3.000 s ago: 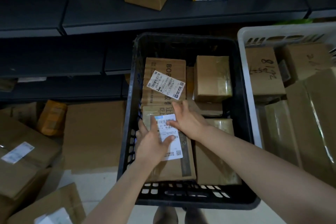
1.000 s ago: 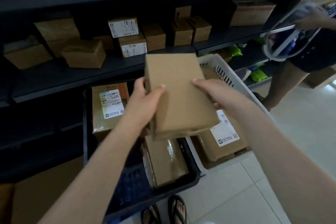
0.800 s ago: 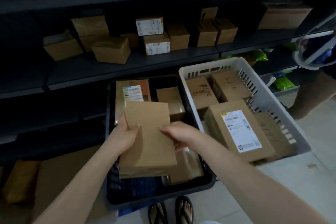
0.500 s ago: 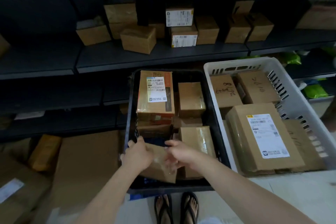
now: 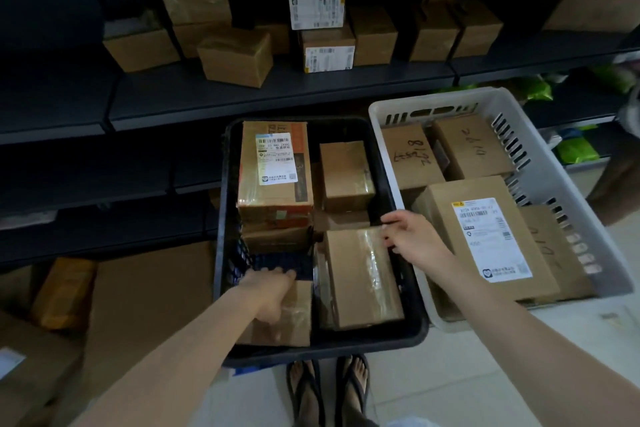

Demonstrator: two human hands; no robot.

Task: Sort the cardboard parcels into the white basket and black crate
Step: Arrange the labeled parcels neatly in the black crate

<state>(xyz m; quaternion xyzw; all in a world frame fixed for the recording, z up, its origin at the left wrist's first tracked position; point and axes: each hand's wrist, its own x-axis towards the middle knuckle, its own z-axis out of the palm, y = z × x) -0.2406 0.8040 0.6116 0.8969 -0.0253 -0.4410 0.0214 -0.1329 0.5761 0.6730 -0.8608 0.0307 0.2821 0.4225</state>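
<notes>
The black crate (image 5: 221, 218) stands on the floor in the middle, with the white basket (image 5: 554, 170) to its right; both hold cardboard parcels. My left hand (image 5: 268, 291) lies flat on a plain brown parcel (image 5: 294, 319) in the crate's near left corner. My right hand (image 5: 412, 236) is at the far right corner of a taped parcel (image 5: 360, 281) in the crate's near right part, fingers curled on its edge. A tall labelled parcel (image 5: 275, 166) stands at the crate's far left. A large labelled parcel (image 5: 485, 236) lies in the basket.
Dark shelves (image 5: 277, 90) behind hold several small cardboard boxes. Large flat cartons (image 5: 145, 295) lie on the floor to the left of the crate. Green bags (image 5: 576, 151) sit on low shelves at the right. My feet in sandals (image 5: 327, 388) stand right before the crate.
The plain parcel that both hands held up has come down into the crate's near left corner. My right hand has left it and moved right to the taped parcel.
</notes>
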